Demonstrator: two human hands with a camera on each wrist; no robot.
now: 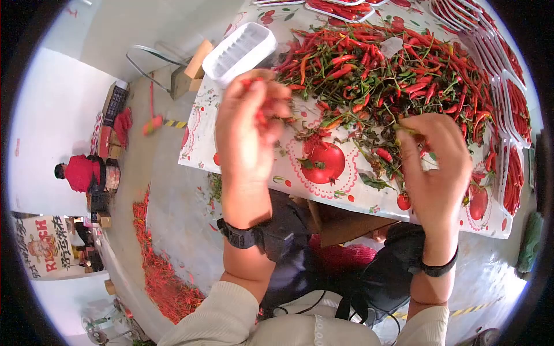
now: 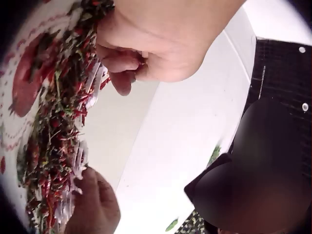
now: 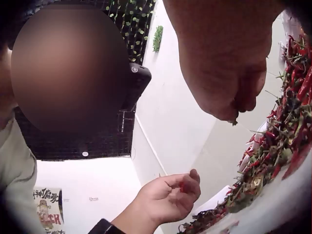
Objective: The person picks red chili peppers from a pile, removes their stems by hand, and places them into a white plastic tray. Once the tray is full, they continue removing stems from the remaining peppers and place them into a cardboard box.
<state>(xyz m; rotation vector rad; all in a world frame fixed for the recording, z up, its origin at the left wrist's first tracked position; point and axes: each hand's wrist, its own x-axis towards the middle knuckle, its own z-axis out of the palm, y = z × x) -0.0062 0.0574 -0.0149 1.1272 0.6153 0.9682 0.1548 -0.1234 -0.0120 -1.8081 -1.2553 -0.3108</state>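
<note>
Red chili peppers (image 1: 261, 118) lie in the curled fingers of my left hand (image 1: 248, 132), which is blurred and raised over the table's left side. In the right wrist view, red shows in that left hand (image 3: 168, 202) too. My right hand (image 1: 441, 161) is at the front of the chili pile (image 1: 369, 69), its thumb and fingertips pinching a small yellow-green piece (image 1: 399, 131), perhaps a stem. Most of that piece is hidden by the fingers. Close beyond the left hand stands a white plastic tray (image 1: 239, 53), with ridges across its bottom.
Packed trays of red chilies (image 1: 513, 179) line the table's right edge, beside stacked trays (image 1: 482, 49). Leaf and stem scraps (image 1: 375, 147) litter the fruit-print tablecloth (image 1: 277, 151). More chilies (image 1: 158, 277) are spread on the floor at left. Another person (image 1: 81, 173) is far off.
</note>
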